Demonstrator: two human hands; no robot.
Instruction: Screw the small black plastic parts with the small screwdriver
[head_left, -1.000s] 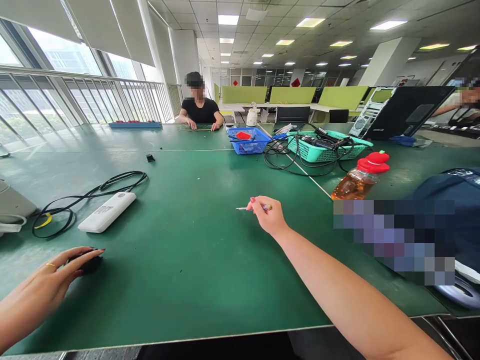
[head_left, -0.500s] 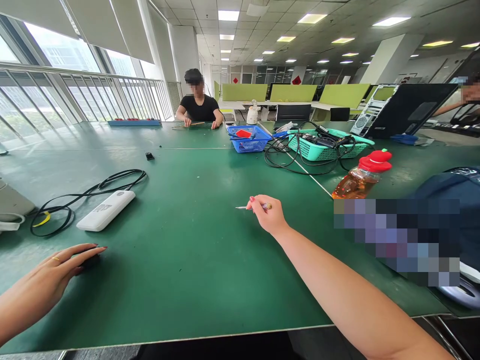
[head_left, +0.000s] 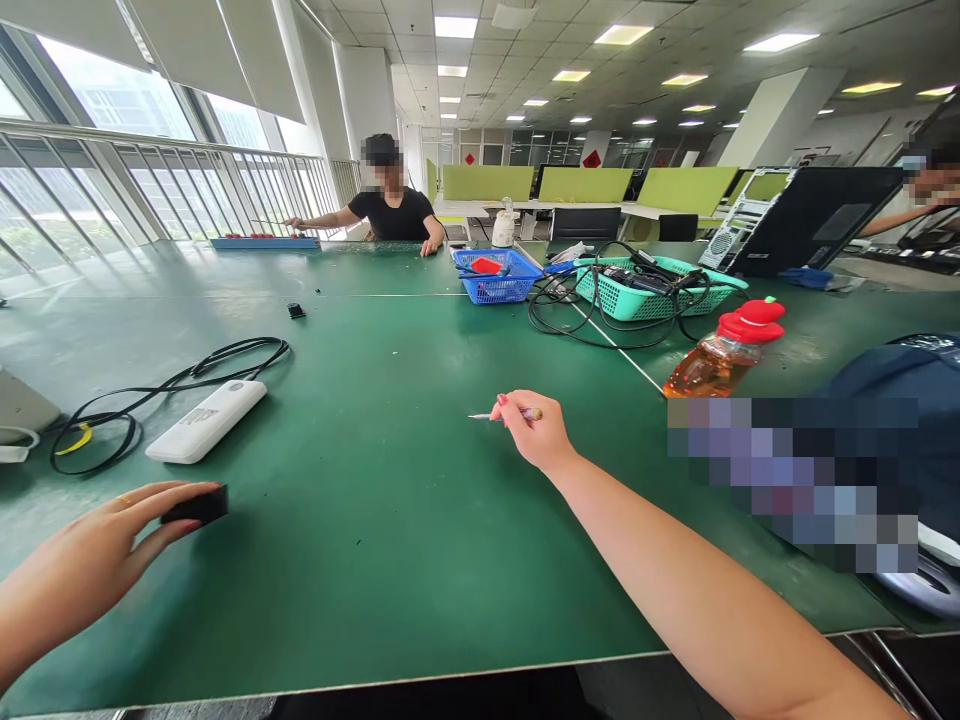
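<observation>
At the lower left, my left hand grips a small black object between thumb and fingers, close above the green table. Its exact kind is unclear. Near the middle, my right hand is closed round a thin tool with a pale pointed tip aimed left; the end of its brownish handle shows behind the fingers. A white power strip with a black cable lies beyond my left hand.
Farther back are a small black piece, a blue basket and a teal basket with cables. A red-capped bottle stands right. Across the table sits a person beside a blue tray.
My left hand has lifted the black object and tilted it, so more of it shows. My right hand is nearly still. The person opposite has stretched an arm towards the blue tray.
</observation>
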